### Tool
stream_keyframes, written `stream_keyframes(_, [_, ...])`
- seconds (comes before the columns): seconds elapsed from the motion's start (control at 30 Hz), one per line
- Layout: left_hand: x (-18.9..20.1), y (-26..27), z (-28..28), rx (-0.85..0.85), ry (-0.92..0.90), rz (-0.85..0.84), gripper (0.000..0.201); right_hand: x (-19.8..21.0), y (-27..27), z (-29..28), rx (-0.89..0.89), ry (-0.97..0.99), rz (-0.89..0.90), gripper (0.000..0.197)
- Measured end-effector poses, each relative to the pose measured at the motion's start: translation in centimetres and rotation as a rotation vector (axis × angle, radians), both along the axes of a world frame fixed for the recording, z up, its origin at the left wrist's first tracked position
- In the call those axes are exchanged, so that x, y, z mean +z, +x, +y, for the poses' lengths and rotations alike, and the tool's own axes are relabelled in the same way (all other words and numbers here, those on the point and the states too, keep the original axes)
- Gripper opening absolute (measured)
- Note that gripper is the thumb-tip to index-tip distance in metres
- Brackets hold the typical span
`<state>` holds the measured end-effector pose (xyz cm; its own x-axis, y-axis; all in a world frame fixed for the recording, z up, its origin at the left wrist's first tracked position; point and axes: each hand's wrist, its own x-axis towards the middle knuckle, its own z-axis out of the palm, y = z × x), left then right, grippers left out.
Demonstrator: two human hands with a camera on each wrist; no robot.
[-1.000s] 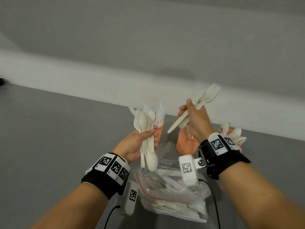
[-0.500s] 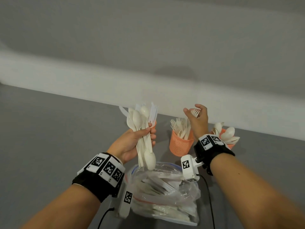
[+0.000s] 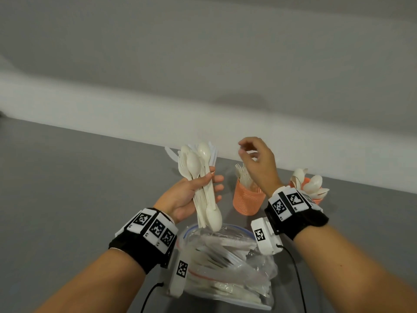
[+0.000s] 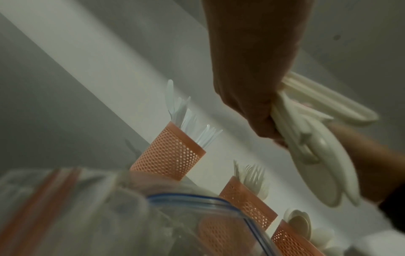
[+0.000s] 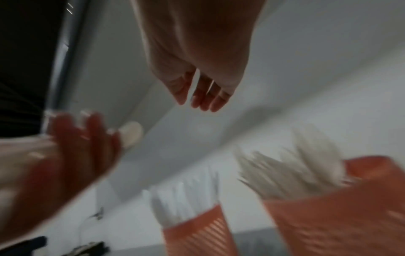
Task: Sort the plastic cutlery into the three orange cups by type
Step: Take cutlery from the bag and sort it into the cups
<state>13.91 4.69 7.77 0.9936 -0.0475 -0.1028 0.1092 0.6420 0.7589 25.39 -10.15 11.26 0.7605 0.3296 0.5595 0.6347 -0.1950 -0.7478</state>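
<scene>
— Plastic, thin and light: how does that mixed bundle [image 3: 203, 188] in your left hand [image 3: 189, 197] handle?

— Stiff but slick, I judge. Your fingers [image 3: 217, 178] are clamped round the handles at mid-length, above the bag [image 3: 228, 263] on the table [image 3: 67, 199].

— And your right hand [image 3: 259, 163]?

— Empty, fingers loosely curled and apart, over the fork cup [image 3: 247, 199]. Pinch one handle near its free end and draw it out straight, or the others may slide.

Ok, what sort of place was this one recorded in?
Probably a plain indoor room, with the sorting set up on a grey surface against a bare grey wall with a white baseboard. Only three orange mesh cups and a zip bag of cutlery furnish it.
</scene>
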Motion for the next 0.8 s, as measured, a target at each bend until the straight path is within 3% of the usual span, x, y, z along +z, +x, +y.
stream_keyframes(0.1, [0.1,0.0,-0.1,0.065,-0.023,0.020,0.012,2.4,-3.5,1.3,0.267,-0.045,0.028,0.011])
stream_keyframes(0.17, [0.4,-0.1,-0.2,0.096,-0.030,0.003,0.017,2.8,-5.3,1.9,0.391,-0.254,0.101,0.009])
stream_keyframes(0.27, [0.7,-0.6,-0.1,0.139,-0.047,-0.017,0.018,2.2,-6.7,2.2,0.394,-0.597,0.097,0.026])
stream_keyframes(0.37, [1.1,-1.3,0.0,0.142,-0.121,-0.016,0.012,1.4,-7.1,2.0,0.386,-0.734,0.054,0.038])
stream_keyframes(0.47, [1.6,-1.8,0.1,0.204,-0.167,0.014,0.029,1.1,-7.5,1.6,0.405,-0.744,0.126,0.038])
stream_keyframes(0.63, [1.3,-1.8,1.4,0.334,-0.236,0.068,0.012,0.7,-7.2,0.5,0.421,-0.746,0.390,0.045])
stream_keyframes(0.8, [1.2,-2.0,3.0,0.432,-0.292,0.065,0.011,-0.5,-5.6,-1.1,0.500,-0.619,0.605,0.021])
